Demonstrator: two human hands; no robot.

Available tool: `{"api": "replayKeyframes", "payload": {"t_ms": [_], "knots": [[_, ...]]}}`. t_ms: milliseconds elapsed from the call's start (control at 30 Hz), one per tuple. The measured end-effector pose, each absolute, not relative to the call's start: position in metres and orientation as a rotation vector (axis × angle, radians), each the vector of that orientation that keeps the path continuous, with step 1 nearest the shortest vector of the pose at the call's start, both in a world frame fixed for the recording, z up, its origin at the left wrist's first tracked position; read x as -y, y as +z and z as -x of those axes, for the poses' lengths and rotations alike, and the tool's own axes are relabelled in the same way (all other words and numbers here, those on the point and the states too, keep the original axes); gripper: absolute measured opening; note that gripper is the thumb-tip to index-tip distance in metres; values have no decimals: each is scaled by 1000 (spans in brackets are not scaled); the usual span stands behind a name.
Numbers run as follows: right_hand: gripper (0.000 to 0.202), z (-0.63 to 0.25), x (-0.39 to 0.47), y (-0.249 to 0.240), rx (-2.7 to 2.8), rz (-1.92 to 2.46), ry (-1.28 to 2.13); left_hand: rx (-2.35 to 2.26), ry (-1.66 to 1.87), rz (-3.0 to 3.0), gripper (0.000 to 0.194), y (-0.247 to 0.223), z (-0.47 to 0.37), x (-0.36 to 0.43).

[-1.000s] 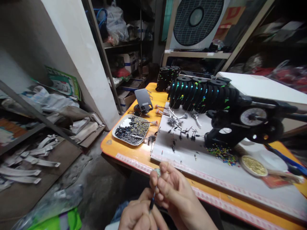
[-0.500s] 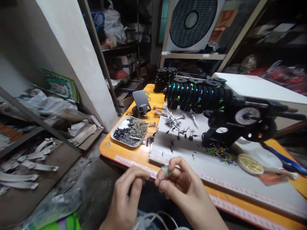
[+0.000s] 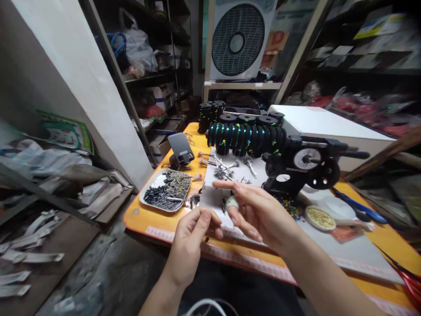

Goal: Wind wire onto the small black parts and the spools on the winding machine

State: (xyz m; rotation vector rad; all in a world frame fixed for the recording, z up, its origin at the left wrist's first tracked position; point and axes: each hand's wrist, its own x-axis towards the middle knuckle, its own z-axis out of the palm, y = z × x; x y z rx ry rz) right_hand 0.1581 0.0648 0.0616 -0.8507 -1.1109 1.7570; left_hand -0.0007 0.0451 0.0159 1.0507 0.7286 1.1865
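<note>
My left hand [image 3: 190,245] is closed in a pinch near the front edge of the table. Whatever its fingers hold is too small to make out; a tiny dark bit shows just below them. My right hand [image 3: 259,215] reaches over the white board [image 3: 355,252] with its fingers stretched apart and nothing visible in them. A pale green wrap [image 3: 233,203] is around one of its fingers. Behind that hand lie small white-stemmed pieces [image 3: 223,171]. A black winding device [image 3: 307,160] with a row of dark spools [image 3: 246,135] stands farther back.
Left on the orange table [image 3: 138,210] is a white tray [image 3: 143,199] of small dark and yellowish pieces, with a phone [image 3: 181,148] propped behind it. To the right are a dish of golden bits [image 3: 320,217], blue-handled pliers [image 3: 362,206] and a red-handled tool [image 3: 411,285].
My hands have come apart and moved up and forward. The right hand's fingers have opened out over the board, and the left stays pinched. The view has turned right.
</note>
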Motion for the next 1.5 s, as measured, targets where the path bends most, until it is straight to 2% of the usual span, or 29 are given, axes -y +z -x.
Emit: {"api": "replayKeyframes", "payload": {"t_ms": [67,167,467,1067,1367,1500], "knots": [[36,-152,-79,67,1025,674,2005,-731,1202,-1057,26,14,-1,-44],[32,-138,-90,67,857,593,2106,-718,1232,-1012,25,12,-5,-41],[40,-117,-85,61,592,591,2084,-645,1202,-781,28,20,-2,-34],[39,-116,-88,63,541,644,2037,-623,1150,-602,30,1,-3,-3],[36,-122,-89,62,725,600,2083,-616,1119,-544,28,9,-2,-3],[33,-127,-85,60,985,693,1983,-694,1136,-620,38,2,4,-5]]}}
